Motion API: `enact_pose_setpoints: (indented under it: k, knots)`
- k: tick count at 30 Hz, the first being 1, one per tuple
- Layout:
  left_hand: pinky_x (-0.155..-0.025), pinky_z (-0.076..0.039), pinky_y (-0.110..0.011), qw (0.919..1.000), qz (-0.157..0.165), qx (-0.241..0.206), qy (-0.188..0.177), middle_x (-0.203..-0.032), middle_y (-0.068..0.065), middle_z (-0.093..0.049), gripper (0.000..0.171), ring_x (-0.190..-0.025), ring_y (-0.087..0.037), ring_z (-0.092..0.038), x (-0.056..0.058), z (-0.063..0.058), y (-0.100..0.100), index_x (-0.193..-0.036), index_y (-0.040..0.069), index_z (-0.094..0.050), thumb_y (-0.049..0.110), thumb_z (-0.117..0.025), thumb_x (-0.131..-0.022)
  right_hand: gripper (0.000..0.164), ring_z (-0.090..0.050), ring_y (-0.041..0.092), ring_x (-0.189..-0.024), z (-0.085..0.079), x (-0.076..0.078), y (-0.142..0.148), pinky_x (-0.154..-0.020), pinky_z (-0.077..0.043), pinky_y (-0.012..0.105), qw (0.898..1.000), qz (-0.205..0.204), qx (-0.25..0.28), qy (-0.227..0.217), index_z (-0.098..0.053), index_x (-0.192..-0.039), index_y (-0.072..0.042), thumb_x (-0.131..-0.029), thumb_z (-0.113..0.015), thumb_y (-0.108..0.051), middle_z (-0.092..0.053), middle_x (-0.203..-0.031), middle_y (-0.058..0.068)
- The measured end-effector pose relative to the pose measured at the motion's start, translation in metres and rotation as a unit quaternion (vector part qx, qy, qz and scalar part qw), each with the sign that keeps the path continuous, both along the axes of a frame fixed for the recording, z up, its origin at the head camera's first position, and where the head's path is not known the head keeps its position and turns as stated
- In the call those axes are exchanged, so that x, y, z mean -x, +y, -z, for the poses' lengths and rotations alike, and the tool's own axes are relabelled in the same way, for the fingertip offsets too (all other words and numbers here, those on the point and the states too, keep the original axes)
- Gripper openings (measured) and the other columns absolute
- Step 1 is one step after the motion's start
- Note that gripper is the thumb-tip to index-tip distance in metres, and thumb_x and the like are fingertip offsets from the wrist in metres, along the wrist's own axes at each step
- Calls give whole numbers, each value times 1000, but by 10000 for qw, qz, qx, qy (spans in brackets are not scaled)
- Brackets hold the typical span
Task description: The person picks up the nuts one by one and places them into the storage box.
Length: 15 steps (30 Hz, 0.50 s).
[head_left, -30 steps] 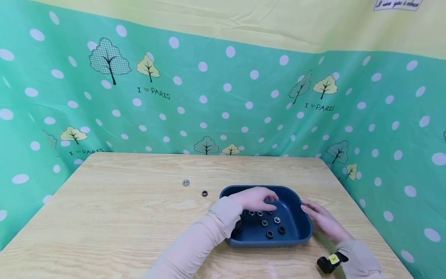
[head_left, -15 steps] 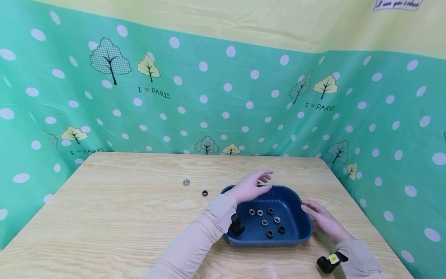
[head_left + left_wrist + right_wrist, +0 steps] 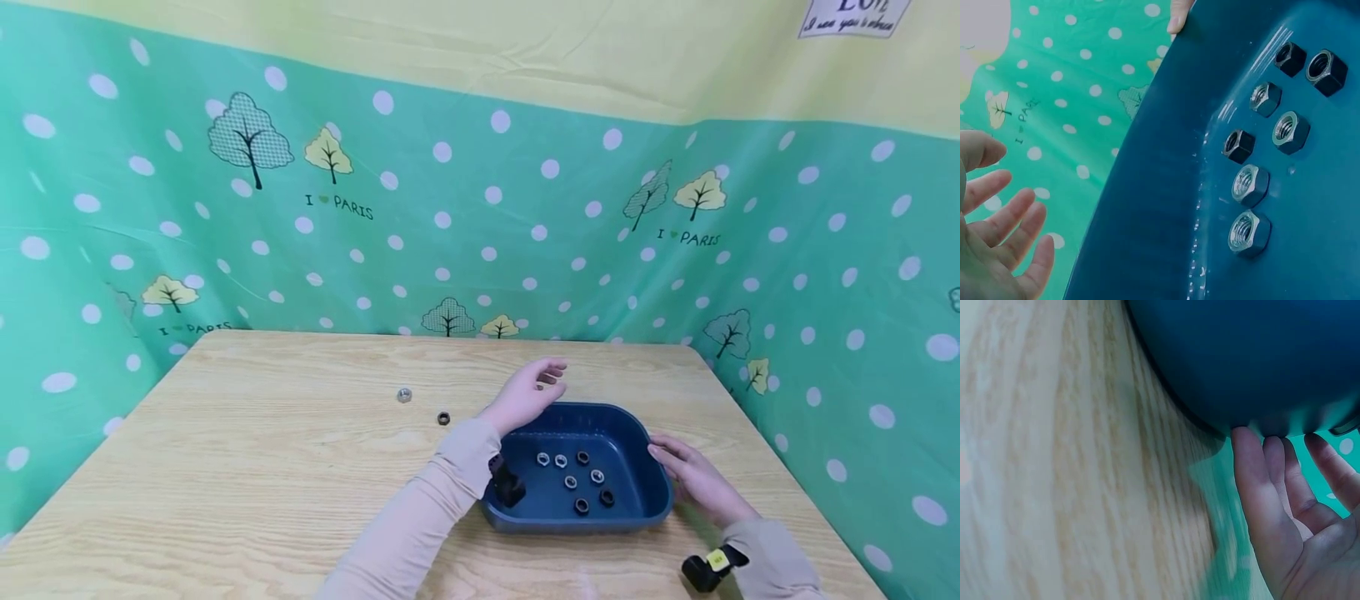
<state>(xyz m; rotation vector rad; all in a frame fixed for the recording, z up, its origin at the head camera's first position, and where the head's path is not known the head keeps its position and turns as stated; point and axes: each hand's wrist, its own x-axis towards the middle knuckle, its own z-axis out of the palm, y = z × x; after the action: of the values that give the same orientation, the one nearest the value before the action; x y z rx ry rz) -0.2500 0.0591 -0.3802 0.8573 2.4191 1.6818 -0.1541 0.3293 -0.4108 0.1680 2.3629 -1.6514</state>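
A dark blue plastic basin [image 3: 570,525] holds several hex nuts, some silver [image 3: 1291,132] and some black [image 3: 1327,73], lying apart on its floor. My left hand [image 3: 525,393] hovers over the basin's far left rim. Its fingers are loosely bent, and nothing is in the palm in the left wrist view. At the basin's right end, my right hand [image 3: 697,479] touches the outer wall with extended fingers and thumb, fingertips [image 3: 1244,440] against it just below the rim. On the table left of the basin lie a silver nut [image 3: 405,395] and a smaller black nut [image 3: 443,418].
The wooden table [image 3: 262,467] reaches back to a green dotted curtain [image 3: 465,183], which also runs along the right side. A black wrist camera [image 3: 507,485] on the left arm overlaps the basin's left end; another camera [image 3: 701,573] sits at the right wrist.
My left hand has risen out of the basin and moved left and back over the far rim. The nuts and my right hand stay put. The head view has tilted up slightly.
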Motion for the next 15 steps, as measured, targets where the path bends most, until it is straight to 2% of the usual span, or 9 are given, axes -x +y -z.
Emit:
enact_pose_setpoints:
  k: [4, 11, 15]
  knots:
    - [-97, -45, -37, 9998, 32, 190, 31, -125, -12, -58, 34, -113, -25, -57, -1, 0, -6, -128, 6, -54, 17, -53, -96, 60, -55, 26, -115, 1, 0, -1, -82, -54, 42, 10000, -62, 27, -9, -26, -141, 9, -100, -43, -32, -36, -140, 31]
    - [-93, -48, -38, 9980, 53, 637, 24, -124, -13, -59, 33, -114, -25, -56, -1, -11, -22, -127, 7, -56, 18, -53, -97, 58, -58, 19, -109, 2, 2, 0, -80, -54, 42, 9999, -104, 116, -38, -26, -140, 9, -100, -43, -31, -40, -137, 28]
    - [-93, -48, -37, 9971, 73, 751, 92, -124, -11, -60, 33, -114, -25, -57, 0, -17, -29, -126, 6, -57, 18, -54, -96, 59, -50, 36, -122, 2, 2, 1, -82, -54, 43, 9999, -148, -11, -21, -26, -141, 9, -101, -42, -32, -33, -141, 32]
